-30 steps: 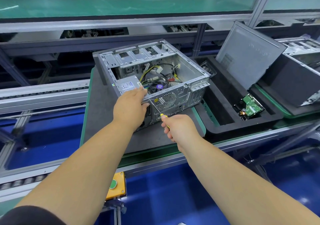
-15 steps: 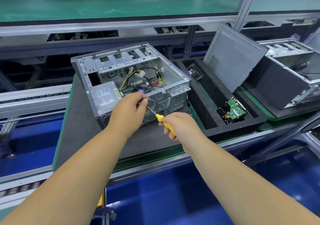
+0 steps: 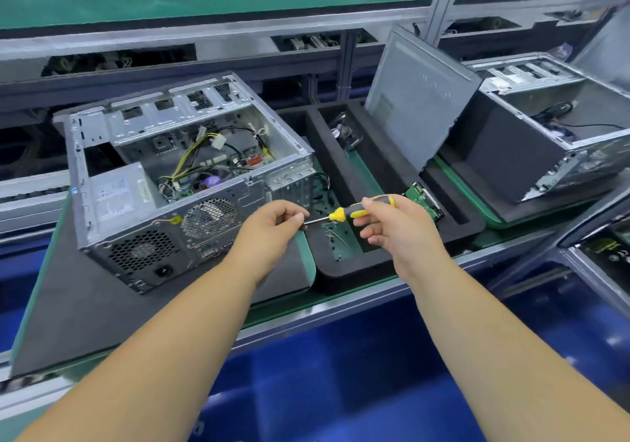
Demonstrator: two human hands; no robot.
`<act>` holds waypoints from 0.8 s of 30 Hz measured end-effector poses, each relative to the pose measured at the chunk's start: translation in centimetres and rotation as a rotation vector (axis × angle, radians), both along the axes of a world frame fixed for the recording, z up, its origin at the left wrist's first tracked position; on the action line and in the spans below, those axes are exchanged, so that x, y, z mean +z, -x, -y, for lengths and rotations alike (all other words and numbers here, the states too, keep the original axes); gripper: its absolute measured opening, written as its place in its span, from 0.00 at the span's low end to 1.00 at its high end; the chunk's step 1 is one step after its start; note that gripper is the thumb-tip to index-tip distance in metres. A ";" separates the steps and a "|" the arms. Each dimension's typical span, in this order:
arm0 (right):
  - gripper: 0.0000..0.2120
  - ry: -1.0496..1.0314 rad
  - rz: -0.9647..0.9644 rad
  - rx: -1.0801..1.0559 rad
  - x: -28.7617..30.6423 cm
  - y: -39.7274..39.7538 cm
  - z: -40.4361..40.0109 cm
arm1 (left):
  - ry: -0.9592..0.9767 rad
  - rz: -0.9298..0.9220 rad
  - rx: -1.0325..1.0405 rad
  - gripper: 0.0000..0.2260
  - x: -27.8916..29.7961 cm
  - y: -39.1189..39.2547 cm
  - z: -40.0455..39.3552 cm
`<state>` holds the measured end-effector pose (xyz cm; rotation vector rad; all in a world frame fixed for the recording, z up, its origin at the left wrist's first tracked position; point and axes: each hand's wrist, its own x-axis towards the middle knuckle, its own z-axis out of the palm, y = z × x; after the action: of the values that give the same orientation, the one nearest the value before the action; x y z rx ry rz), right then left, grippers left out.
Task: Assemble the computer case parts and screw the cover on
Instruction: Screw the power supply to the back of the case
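- Where the two hands meet above the near edge of the surface, the right hand (image 3: pixel 392 226) wraps its grip round the yellow-and-grey handle of the screwdriver (image 3: pixel 354 211), fingers curled under and thumb on top.
- Left hand (image 3: pixel 272 225): its grip is narrow, fingertips pinched at the tip of the steel shaft; whether a screw sits between them is too small to tell.
- Screwdriver: a light, rigid tool lying roughly level, tip to the left; the rubbery handle should give a sure hold, while the thin shaft looks slick and is best only steadied.
- Computer case (image 3: pixel 177 182): lies open side up on the dark mat (image 3: pixel 78 291), to the left of both hands and apart from them. Sheet-metal walls look stiff but thin-edged, and the whole is probably heavy with its power supply and board inside; hold it by the outer frame, never by the loose yellow and black cables or the fan grille.
- Cover panel (image 3: pixel 419 111): leans upright at the far right of the foam tray (image 3: pixel 375 264), not yet on the case. A broad, flat sheet likely to flex and slide, so it would be best carried by two opposite edges.
- Foam tray: black, soft-walled, just right of the case; small loose screws appear to lie on its green floor below the hands, and a green circuit board (image 3: pixel 421 199) rests further right.
- Second case (image 3: pixel 545 141): stands at the far right.
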<state>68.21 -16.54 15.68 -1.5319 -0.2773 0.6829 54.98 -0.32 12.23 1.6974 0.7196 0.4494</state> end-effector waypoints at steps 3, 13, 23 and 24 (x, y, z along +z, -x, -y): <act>0.06 0.032 0.058 -0.043 -1.0 -1.4 0.7 | 0.046 -0.030 -0.013 0.09 -0.9 -1.4 0.3; 0.08 0.363 0.394 -0.072 -4.0 -5.1 0.8 | 0.091 -0.177 -0.044 0.07 -3.4 -5.2 -1.2; 0.10 0.737 0.592 0.157 -8.4 -6.2 -1.5 | 0.117 -0.250 -0.149 0.08 -4.5 -8.5 -2.0; 0.10 0.755 0.596 0.167 -8.8 -6.2 -1.6 | 0.117 -0.256 -0.157 0.08 -4.6 -8.7 -2.0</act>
<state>74.40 -14.90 6.86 -2.4524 -0.6499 0.4559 63.65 1.72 7.65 1.7021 0.7742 0.0789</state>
